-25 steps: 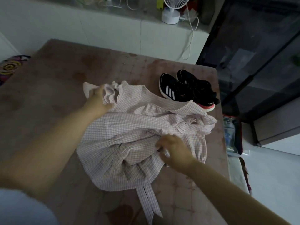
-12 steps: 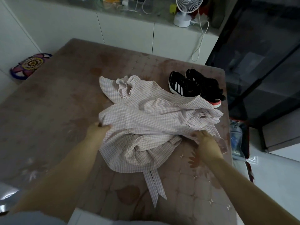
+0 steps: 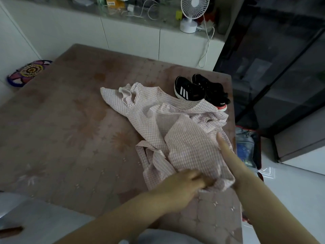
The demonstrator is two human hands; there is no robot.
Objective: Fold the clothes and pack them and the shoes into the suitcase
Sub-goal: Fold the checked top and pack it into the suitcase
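Plainly we are at the folding step. The pink gingham garment lies rumpled on the flowered brown tabletop, right of centre in the frame, with a ruffled sleeve reaching toward the upper left and a tie strap looped at its lower left edge. It is not yet a neat fold, and we judge that the next move calls for drawing the near hem taut and smoothing the cloth flat before doubling it over.

Our left hand, blurred, has its fingers curled onto the near hem and seems to pinch it. Our right hand lies along the garment's right side, fingers straight and pressing the cloth, gripping nothing that we can see.

The black trainers sit just beyond the garment, unpacked. The open suitcase shows at the right edge, on the floor beside the tabletop.
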